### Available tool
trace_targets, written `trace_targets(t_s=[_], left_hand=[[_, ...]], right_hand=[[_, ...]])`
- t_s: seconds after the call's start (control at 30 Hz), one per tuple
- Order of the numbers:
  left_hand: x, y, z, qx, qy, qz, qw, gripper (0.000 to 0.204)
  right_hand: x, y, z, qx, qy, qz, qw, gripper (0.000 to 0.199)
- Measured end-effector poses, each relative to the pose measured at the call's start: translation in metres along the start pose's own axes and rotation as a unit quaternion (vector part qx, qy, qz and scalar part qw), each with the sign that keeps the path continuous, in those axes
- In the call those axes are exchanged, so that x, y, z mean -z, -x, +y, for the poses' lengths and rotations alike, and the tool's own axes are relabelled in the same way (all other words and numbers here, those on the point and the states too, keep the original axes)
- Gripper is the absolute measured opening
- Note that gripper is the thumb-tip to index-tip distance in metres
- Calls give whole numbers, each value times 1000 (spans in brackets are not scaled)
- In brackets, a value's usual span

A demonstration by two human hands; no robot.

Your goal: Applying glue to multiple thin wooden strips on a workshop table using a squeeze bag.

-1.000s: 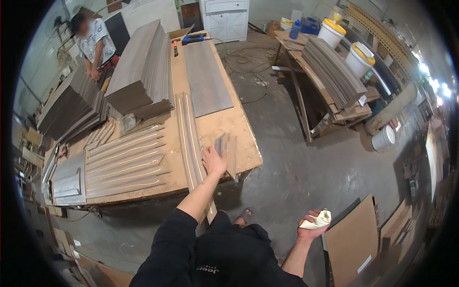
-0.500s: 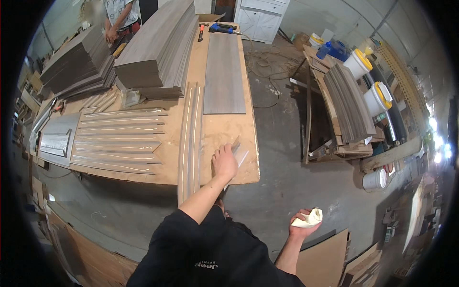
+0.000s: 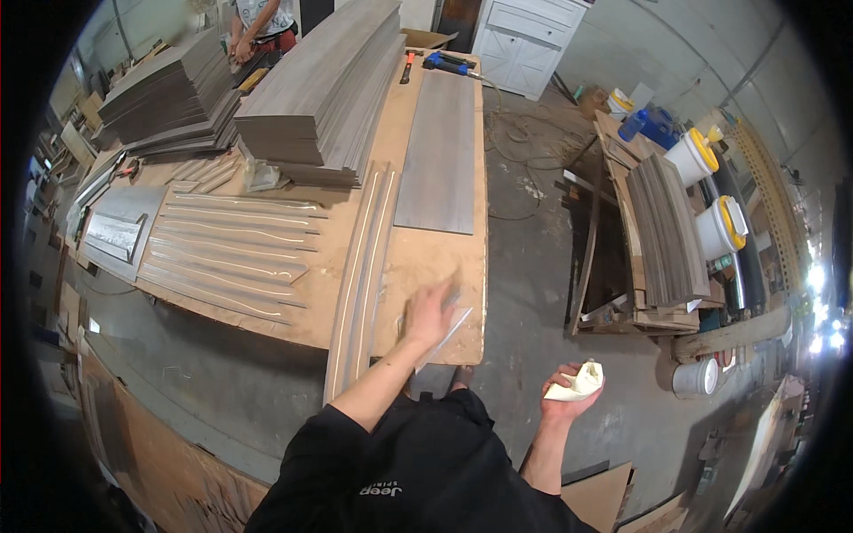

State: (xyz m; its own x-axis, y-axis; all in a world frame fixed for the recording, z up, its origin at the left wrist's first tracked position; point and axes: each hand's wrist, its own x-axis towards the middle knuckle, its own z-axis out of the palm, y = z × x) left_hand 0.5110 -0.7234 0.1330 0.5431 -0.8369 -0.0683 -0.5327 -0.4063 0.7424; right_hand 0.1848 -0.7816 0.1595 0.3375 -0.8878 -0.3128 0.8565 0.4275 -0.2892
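Note:
My left hand, smeared by motion, is over the near right corner of the wooden worktable. Its fingers look curled round a thin greyish piece, too blurred to name. A small clear or white sheet lies beside it at the table's edge. My right hand is out to the right, above the floor, closed on a soft, creased cream-coloured pack. Left of my left hand, long grey strips with pale glue-like lines stick out past the table's near edge. Several shorter lined strips lie farther left.
A grey board lies flat on the table. Tall stacks of boards, a hammer and a blue tool are behind. At right, a rack carries more boards and white buckets. Someone stands at the far left.
The whole view has shifted, so the table and racks appear lower and farther right. My left hand stays by the table corner, now more blurred. My right hand still holds the cream pack.

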Motion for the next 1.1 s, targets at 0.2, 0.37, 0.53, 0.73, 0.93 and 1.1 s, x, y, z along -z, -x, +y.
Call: trace_targets(t_s=[0.2, 0.37, 0.53, 0.73, 0.93, 1.1], left_hand=[[35, -46, -30, 36, -76, 46, 995, 53], [14, -37, -42, -36, -187, 119, 975, 49], [26, 29, 4, -5, -115, 65, 991, 42], [2, 37, -23, 0, -99, 61, 993, 38], [1, 44, -4, -13, -153, 75, 985, 48], [-27, 61, -23, -23, -220, 93, 971, 58]], right_hand=[[-21, -33, -18, -45, -27, 4, 999, 43], [-11, -52, -42, -38, -36, 1, 999, 53], [1, -58, -62, -21, -36, 36, 998, 39], [-9, -64, -60, -44, -45, 51, 997, 39], [10, -83, -65, -78, -24, 20, 996, 54], [3, -82, -62, -124, -13, -34, 992, 53]])
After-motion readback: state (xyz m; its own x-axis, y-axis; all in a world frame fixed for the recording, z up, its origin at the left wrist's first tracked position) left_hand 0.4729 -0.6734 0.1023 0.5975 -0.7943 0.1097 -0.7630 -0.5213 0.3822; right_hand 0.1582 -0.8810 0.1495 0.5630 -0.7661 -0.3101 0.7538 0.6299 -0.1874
